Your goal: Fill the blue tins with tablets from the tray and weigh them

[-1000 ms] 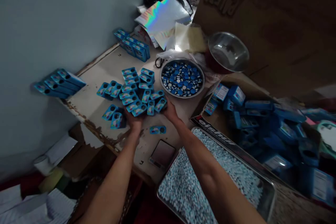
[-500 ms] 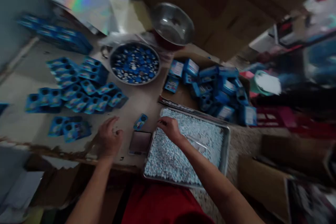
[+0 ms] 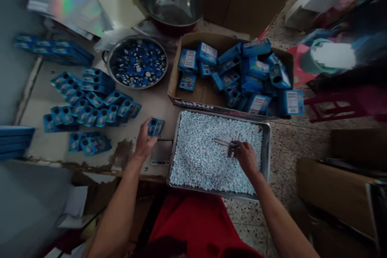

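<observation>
My left hand (image 3: 144,142) is closed on a small blue box (image 3: 156,127) with a round dark hole, holding it just above a small flat scale (image 3: 161,152). My right hand (image 3: 246,157) has its fingers closed around a shiny metal scoop (image 3: 224,142), partly hidden by the fingers. The scoop lies over a metal tray (image 3: 266,157) filled with small pale blue and white pieces (image 3: 199,157). Several similar blue boxes (image 3: 90,115) stand in rows on the table left of my left hand.
Behind the tray, a cardboard box (image 3: 196,105) holds a jumble of blue boxes (image 3: 232,76). A metal bowl (image 3: 121,82) of blue and silver round pieces stands behind the scale, with a deeper metal bowl (image 3: 169,4) farther back. Cardboard cartons (image 3: 332,185) stand at right.
My left hand has moved right and taken hold of the small blue box from the table. My right hand has moved right from the tray's left edge onto the scoop.
</observation>
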{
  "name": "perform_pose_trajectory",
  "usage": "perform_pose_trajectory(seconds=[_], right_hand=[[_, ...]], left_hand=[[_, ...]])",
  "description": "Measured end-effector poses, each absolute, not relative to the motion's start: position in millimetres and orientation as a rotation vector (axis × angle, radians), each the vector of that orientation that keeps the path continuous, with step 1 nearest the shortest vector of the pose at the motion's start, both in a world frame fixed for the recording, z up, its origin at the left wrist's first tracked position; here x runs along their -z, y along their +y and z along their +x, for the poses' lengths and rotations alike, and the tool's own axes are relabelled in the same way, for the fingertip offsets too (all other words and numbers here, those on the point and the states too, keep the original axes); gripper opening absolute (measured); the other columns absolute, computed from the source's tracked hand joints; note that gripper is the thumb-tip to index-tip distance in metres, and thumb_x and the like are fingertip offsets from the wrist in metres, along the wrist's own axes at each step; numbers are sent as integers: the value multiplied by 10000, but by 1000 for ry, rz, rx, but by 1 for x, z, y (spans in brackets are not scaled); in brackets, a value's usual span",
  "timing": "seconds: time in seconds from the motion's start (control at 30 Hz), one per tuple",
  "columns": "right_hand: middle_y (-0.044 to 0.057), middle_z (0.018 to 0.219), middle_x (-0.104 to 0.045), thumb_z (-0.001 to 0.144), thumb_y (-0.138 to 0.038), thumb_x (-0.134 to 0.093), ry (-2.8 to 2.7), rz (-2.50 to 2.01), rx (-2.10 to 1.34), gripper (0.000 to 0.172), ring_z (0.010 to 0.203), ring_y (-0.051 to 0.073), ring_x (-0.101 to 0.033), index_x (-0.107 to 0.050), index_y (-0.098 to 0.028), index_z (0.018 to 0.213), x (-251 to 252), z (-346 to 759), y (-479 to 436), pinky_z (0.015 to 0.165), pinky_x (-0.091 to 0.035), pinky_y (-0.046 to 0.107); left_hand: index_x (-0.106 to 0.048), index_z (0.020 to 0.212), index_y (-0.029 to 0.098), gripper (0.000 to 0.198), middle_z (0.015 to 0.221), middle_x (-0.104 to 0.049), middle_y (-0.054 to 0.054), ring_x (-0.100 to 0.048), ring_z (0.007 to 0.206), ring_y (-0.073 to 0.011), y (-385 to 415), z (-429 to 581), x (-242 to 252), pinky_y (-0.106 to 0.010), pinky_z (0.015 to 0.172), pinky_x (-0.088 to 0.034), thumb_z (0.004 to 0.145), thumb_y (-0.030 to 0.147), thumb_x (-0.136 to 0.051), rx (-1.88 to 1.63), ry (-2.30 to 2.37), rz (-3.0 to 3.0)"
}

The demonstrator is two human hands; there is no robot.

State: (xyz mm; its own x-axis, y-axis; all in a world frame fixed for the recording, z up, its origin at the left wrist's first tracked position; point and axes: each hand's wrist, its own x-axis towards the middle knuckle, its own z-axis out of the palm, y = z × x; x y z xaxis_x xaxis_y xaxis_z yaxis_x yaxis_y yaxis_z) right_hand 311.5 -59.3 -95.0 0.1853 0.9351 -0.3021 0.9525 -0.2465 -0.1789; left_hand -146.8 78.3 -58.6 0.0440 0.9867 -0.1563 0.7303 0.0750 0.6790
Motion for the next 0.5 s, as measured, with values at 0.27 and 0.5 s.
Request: perform_pose_trajectory(seconds=[0.27, 0.5], right_hand=[[65, 1030, -764, 1011, -287, -489, 1826, 2096, 727, 297, 901, 201, -690, -693, -234, 1219, 64, 312, -47, 695, -414, 261], [75, 1124, -774, 1023, -269, -476, 1676, 2206, 785, 303, 990, 197, -715, -706, -246, 1218, 30, 311, -75, 761, -440, 253]], left_hand=[[-469, 1425, 101, 629, 1366, -612, -178, -584, 1221, -350, 127, -154, 82, -525, 1056, -457, 841, 282, -617, -368, 2043, 1797], [-368, 1500, 125, 786, 1430, -496, -187, -448, 1311, -413, 200, -167, 69, -628, 1087, -367, 785, 317, -632, -264, 2161, 2114]])
